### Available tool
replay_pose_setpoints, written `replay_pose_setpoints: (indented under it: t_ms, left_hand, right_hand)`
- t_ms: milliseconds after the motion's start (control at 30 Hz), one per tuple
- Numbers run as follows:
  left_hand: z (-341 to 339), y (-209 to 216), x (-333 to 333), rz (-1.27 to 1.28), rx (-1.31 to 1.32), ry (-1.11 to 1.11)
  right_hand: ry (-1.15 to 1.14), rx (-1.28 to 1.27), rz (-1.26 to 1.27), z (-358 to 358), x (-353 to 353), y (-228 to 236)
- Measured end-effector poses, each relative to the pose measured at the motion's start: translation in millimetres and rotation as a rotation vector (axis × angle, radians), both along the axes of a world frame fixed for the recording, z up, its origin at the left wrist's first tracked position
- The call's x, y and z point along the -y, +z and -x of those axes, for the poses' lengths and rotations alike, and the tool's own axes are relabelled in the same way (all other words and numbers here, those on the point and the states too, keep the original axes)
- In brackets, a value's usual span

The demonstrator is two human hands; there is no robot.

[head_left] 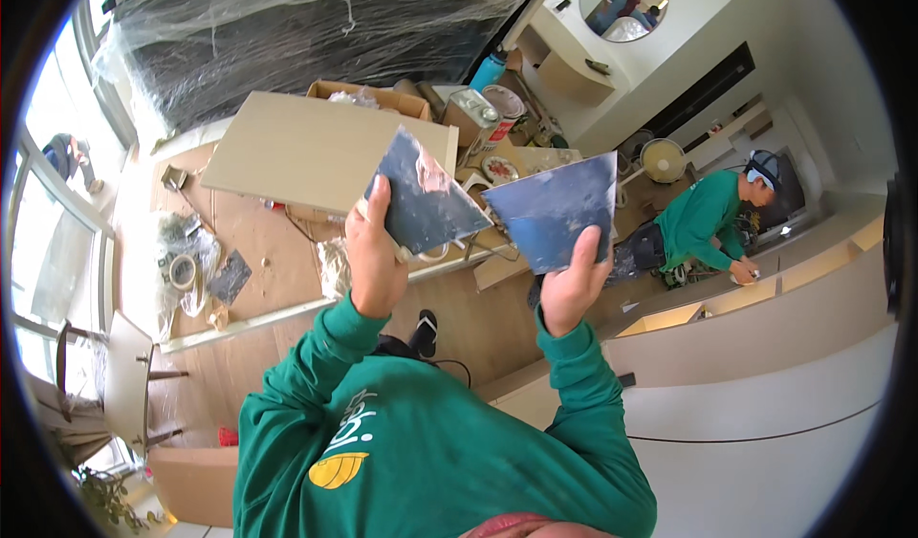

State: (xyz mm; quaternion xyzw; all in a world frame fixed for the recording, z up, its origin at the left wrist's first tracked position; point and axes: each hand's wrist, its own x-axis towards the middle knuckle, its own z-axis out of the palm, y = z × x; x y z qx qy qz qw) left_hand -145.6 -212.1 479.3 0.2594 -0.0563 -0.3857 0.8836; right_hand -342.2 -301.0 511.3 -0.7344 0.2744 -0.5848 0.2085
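In front of my chest I hold up two thin, stiff-looking dark blue-grey square sheets, one in each hand. My left hand (379,263) grips the lower left edge of one sheet (427,207), thumb on its face. That sheet is tilted and has a pinkish-beige smear near its top corner. My right hand (577,287) pinches the lower right edge of the other sheet (552,205), which carries pale scuffs and specks. The inner corners of the sheets come close together. My fingers behind both sheets are hidden.
Beyond my hands lies a large beige panel (296,151) on a cardboard-covered platform with a tape roll (183,271). Cans (470,115) and a blue bottle (489,69) stand at the back. At right, a co-worker in green (703,215) bends over a long cabinet (765,323).
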Motion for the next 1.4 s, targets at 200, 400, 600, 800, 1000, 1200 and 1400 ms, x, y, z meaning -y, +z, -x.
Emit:
replay_pose_setpoints:
  t_ms: [200,400,600,800,1000,1200,1400]
  left_hand:
    - [20.3,11.0,13.1,-0.087,0.088,-0.032]
    - [13.1,17.7,11.4,-0.096,0.076,-0.097]
    - [-4.0,34.2,11.9,0.045,0.073,-0.087]
    - [-3.2,27.3,45.4,0.125,0.251,-0.265]
    - [9.9,28.4,35.3,0.105,0.404,-0.228]
    - [17.3,60.3,-1.1,0.354,-0.322,-0.732]
    - [17.2,40.2,-22.9,0.703,-0.741,-1.076]
  right_hand:
    - [0.328,-0.014,-0.032,-12.1,-29.5,16.0]
    - [0.374,-0.341,0.004,-12.8,-31.2,28.1]
    - [0.507,0.321,-0.985,-16.5,-9.0,16.8]
    - [1.777,0.627,-1.780,-8.0,-17.2,5.0]
    - [0.912,0.615,-1.431,-81.4,-0.9,29.4]
    - [1.074,0.904,-0.934,-73.7,79.9,-26.6]
    - [0.812,0.779,-0.835,-85.6,42.5,11.2]
